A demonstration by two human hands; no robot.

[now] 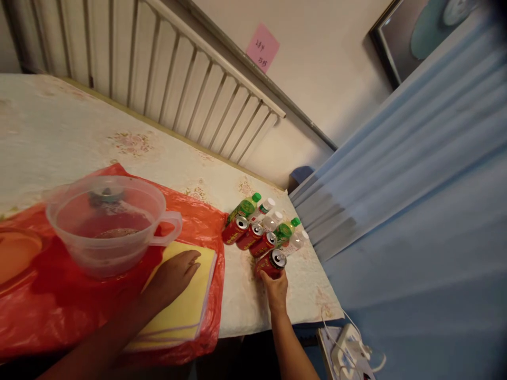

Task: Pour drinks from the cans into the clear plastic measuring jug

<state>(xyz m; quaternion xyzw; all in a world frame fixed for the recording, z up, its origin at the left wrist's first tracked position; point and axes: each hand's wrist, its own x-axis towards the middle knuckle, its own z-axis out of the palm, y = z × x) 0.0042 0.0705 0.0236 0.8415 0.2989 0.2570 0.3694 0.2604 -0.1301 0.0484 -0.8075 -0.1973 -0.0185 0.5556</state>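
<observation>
My right hand (276, 289) is wrapped round the lower side of a red drink can (268, 265), its silver top tilted toward me. Just behind it stand several other red cans, the nearest one (263, 245) close beside the held can. Behind these are plastic bottles, among them a green-capped bottle (243, 207) and a white-capped bottle (264, 207). My left hand (174, 275) rests on a stack of yellow cloths (178, 309) with light purple edges, fingers slightly apart and nothing in them. To its left is a clear plastic basin (106, 248) with a handle.
A red plastic sheet (79, 311) lies under the basin and cloths, over a flowered tablecloth (241, 311). An orange round thing (18, 256) is at the far left. A radiator (174, 79) runs behind; a blue curtain (404, 211) and power strip (348, 345) are to the right.
</observation>
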